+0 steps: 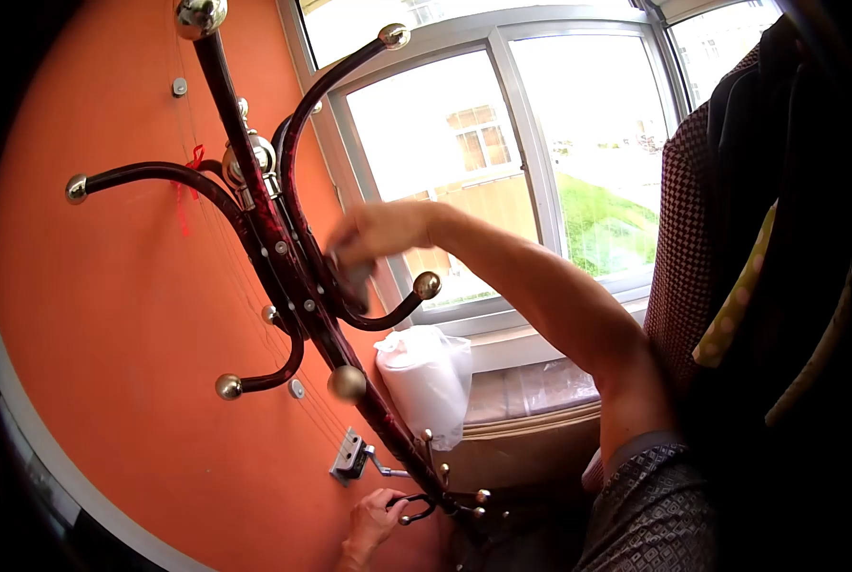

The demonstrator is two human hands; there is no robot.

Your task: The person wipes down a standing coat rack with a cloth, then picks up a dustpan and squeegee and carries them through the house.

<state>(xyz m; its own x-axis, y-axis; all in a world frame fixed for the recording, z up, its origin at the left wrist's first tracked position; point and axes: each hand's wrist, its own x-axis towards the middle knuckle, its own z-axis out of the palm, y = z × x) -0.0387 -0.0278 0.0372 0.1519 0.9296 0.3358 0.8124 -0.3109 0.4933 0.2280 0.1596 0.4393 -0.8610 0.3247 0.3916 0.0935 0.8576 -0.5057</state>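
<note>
Nearest the camera, a grey patterned sleeve (650, 505) rides at the upper arm, below and right of the right hand (383, 234). The hand itself is smeared by motion, its fingers bent down over a greyish item (351, 276), also blurred; how firmly they press it cannot be told. Well to the right of that hand hang dark garments (798, 238), one with a small checked weave, and a yellow-green strip (739, 296) with pale dots.

The coat rack (283, 253) is just left of the right hand, the greyish item against its upper part. Its long axis slants from upper left to lower right, the many-hooked head up by this hand and the shaft descending below it. The dark red hooks curve outward on several sides, each tipped with a metallic ball. Well below the right hand, the left hand (376, 520) has its fingers closed about a small lower hook (416, 498), near the shaft's lower end.

Farther off, below the right hand and just beyond the shaft, a thin white plastic bag (426, 381) wraps a pale, roll-like bulk. Right of the bag sits brown cardboard (531, 434) with clear plastic on top. An orange wall (111, 305) rises behind the rack, left of the right hand; beyond the hand, the window (540, 172) looks out on grass and a building.
</note>
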